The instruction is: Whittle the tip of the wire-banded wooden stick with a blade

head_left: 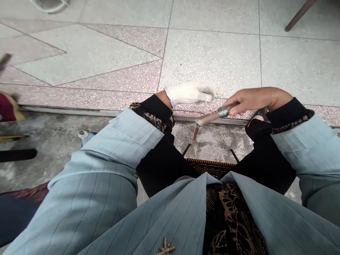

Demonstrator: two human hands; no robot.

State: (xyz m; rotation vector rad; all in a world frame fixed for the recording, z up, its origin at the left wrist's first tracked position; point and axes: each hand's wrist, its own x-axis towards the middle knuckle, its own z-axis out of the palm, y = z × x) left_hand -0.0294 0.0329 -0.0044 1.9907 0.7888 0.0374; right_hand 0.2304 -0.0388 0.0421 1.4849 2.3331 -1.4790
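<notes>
A white knitted glove covers my left hand (pixel 191 92), which is held over the edge of the tiled step. Its fingers curl together, and I cannot make out whether anything small is between them. Just to the right, my bare right hand (pixel 252 101) grips a brown stick-like tool handle (pixel 211 117) with silvery wire wound round it. The handle slants down to the left, away from the fingers. By its pale lower end shows a short rusty metal piece (pixel 196 132); whether the two are joined I cannot tell. The hands are close but apart.
Pale and pink terrazzo tiles (pixel 212 56) end at a step edge; rough concrete (pixel 53 141) lies below. A woven seat (pixel 209 167) shows between my legs. At left are a black bar (pixel 18 154) and part of another person's dark clothing (pixel 18 212). A brown leg (pixel 300 15) stands top right.
</notes>
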